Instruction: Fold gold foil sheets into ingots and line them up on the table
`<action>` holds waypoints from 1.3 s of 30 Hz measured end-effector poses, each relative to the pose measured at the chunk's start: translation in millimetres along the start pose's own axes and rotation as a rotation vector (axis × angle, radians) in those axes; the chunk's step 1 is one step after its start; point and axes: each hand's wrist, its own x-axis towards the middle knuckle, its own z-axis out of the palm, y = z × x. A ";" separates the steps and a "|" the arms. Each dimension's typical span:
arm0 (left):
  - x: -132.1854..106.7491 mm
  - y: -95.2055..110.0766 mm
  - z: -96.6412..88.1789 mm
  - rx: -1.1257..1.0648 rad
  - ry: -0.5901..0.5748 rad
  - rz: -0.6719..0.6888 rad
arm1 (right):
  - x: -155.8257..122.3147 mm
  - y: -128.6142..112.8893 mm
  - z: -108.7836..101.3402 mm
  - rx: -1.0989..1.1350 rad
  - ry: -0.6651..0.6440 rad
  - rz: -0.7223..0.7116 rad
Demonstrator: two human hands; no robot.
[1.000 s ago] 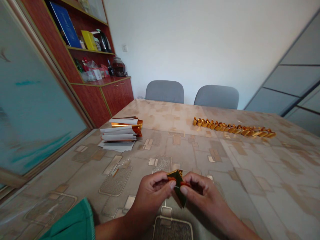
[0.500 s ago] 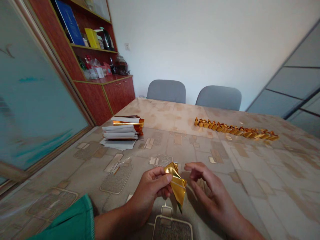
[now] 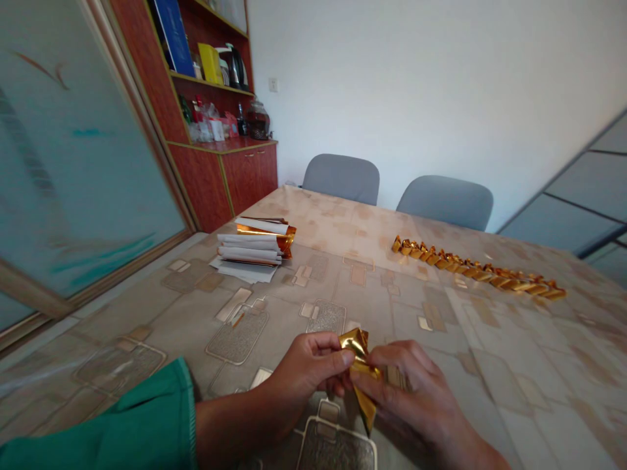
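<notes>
A shiny piece of folded gold foil paper (image 3: 365, 405) is held above the near part of the table. My left hand (image 3: 313, 362) pinches its upper left side between thumb and fingers. My right hand (image 3: 416, 385) is closed on the right side, thumb in front and fingers behind, covering part of the folds. The foil paper's lower end hangs as a narrow point below both hands. At the far right runs a row of folded gold foil pieces (image 3: 470, 269). A stack of white-backed foil sheets (image 3: 249, 249) lies to the left.
A patterned cloth covers the table (image 3: 186, 313). Two grey chairs (image 3: 341, 176) stand at its far edge. Behind on the left is a red-brown cabinet (image 3: 249, 179) with a kettle (image 3: 238, 67) and bottles. A frosted glass door (image 3: 83, 163) is on the left.
My right hand has moved in from beside the foil paper and closed on its right side. My left hand keeps its pinch. The view has turned slightly to the left.
</notes>
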 end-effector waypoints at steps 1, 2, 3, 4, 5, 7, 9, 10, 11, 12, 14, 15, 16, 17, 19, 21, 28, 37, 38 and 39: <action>0.3 0.2 0.0 -0.004 0.005 -0.001 | 1.2 0.3 -0.8 -0.020 -0.008 -0.038; 0.4 0.4 0.0 -0.009 0.008 -0.002 | 2.4 0.4 -1.5 -0.042 -0.010 -0.077; 0.5 0.7 -0.1 -0.014 0.007 -0.003 | 3.5 0.2 -2.1 -0.060 -0.017 -0.106; 0.5 1.0 -0.2 -0.020 0.002 -0.005 | 4.4 -0.1 -2.5 -0.074 -0.024 -0.124; 0.5 1.3 -0.3 -0.027 -0.007 -0.008 | 5.0 -0.4 -2.9 -0.084 -0.020 -0.133; 0.7 1.6 -0.7 -0.041 -0.032 -0.010 | 5.5 -0.7 -3.3 -0.091 -0.018 -0.133; 1.3 1.4 -1.3 -0.042 -0.040 -0.004 | 5.7 -0.9 -3.4 -0.069 -0.010 -0.120; 1.7 1.0 -1.7 -0.028 -0.038 0.004 | 6.0 -1.1 -3.3 -0.041 -0.005 -0.106; 2.0 0.5 -2.1 -0.002 -0.033 0.014 | 6.4 -1.5 -2.9 0.006 -0.012 -0.083; 2.4 0.0 -2.5 0.032 -0.026 0.025 | 7.1 -2.1 -2.0 0.071 -0.021 -0.043; 2.6 -0.9 -2.9 0.107 -0.019 0.049 | 8.3 -3.8 1.6 0.234 -0.019 0.083; 2.5 -1.2 -3.0 0.136 -0.018 0.056 | 8.5 -4.6 4.5 0.317 -0.001 0.164; 2.2 -1.4 -2.9 0.154 -0.015 0.062 | 8.4 -5.3 7.9 0.390 0.029 0.252; 1.9 -1.4 -2.8 0.164 -0.011 0.064 | 7.8 -5.7 11.7 0.447 0.069 0.332; 1.0 -1.1 -2.4 0.177 -0.008 0.061 | 5.8 -6.0 18.7 0.529 0.128 0.465; 0.2 -0.5 -2.2 0.184 -0.014 0.050 | 3.9 -6.4 22.3 0.590 0.156 0.551; -1.0 4.6 -2.7 0.069 0.041 -0.035 | 5.6 -7.2 3.9 0.380 -0.045 0.226; -0.2 1.1 -3.4 0.115 0.011 -0.022 | 9.9 -6.4 6.4 0.132 0.037 0.045; -0.2 0.9 -3.3 0.120 0.013 -0.015 | 11.1 -8.7 6.6 0.177 0.044 0.093; -0.2 1.0 -3.0 0.126 0.019 -0.007 | 11.8 -10.7 6.9 0.228 0.040 0.147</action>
